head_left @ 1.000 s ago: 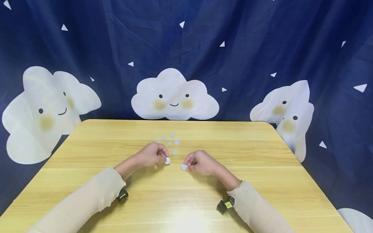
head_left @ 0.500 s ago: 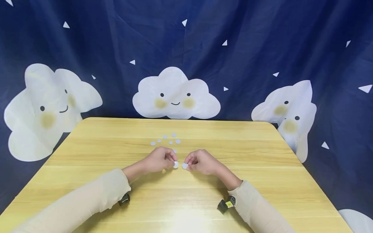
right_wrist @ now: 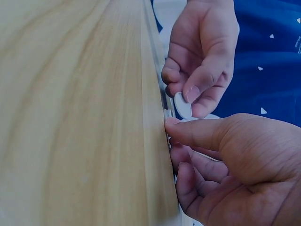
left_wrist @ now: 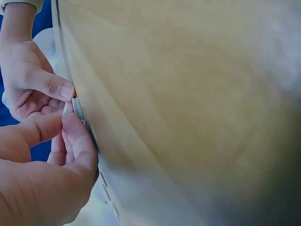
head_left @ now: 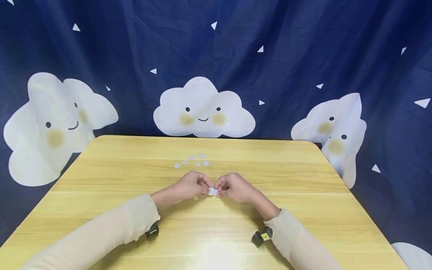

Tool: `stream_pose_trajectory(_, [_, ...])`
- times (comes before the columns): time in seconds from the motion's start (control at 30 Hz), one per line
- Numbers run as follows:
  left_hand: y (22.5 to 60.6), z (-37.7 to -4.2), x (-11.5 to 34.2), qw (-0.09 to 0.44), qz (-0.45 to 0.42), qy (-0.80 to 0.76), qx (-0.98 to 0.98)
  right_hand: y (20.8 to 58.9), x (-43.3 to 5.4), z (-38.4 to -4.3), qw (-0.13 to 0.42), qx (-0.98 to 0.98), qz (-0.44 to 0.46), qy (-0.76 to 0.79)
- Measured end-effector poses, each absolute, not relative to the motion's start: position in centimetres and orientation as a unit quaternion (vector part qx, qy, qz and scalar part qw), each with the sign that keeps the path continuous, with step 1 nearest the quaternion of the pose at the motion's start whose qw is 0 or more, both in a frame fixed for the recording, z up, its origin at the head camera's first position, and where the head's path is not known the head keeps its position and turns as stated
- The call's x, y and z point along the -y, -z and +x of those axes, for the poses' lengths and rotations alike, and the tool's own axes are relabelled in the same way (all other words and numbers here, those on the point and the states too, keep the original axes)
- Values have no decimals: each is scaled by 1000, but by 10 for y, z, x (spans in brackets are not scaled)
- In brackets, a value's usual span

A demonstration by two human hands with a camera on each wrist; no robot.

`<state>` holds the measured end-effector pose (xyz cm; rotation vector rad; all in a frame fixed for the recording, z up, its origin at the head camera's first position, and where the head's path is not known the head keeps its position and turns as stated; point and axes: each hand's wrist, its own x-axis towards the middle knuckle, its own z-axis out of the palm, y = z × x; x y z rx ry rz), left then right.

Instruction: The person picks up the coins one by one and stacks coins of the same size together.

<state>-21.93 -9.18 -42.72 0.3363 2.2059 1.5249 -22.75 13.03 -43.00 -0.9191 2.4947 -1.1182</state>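
Head view: my two hands meet at the middle of the table, and between their fingertips sits a small white disc (head_left: 212,191).
Disc in my left hand: pinched between thumb and forefinger of my left hand (head_left: 190,186); the right wrist view shows it as a flat, round, smooth white piece (right_wrist: 182,104), held on edge just above the wood.
Disc in my right hand: my right hand (head_left: 235,187) pinches a second thin piece by its rim (right_wrist: 167,113); only its edge shows, so I cannot tell its face.
Contact: in the left wrist view the two pieces stand edge-on and side by side (left_wrist: 77,109); whether they touch I cannot tell.
Grip: both hands have thumb and forefinger closed on a disc, the other fingers curled under.
Progress: I judge two discs are being brought together face to face and the joining is not finished. Six more lie loose (head_left: 191,161) in a small cluster further back on the table, well apart from my hands, so most seems left.
Materials: the discs look thin, matte and stiff, like plastic or felt dots. The table (head_left: 303,195) is pale wood grain with rounded corners.
Surroundings: a dark blue cloth (head_left: 287,56) with smiling white clouds hangs behind.
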Motion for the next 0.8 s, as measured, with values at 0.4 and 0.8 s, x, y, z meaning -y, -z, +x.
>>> stream_pose_trajectory(0.4, [428, -217, 84, 228, 96, -568, -785, 429, -130, -227, 132, -857, -314, 387])
stream_pose_trajectory(0.8, [424, -216, 77, 212, 66, -563, -796, 427, -130, -226, 140, -854, -309, 394])
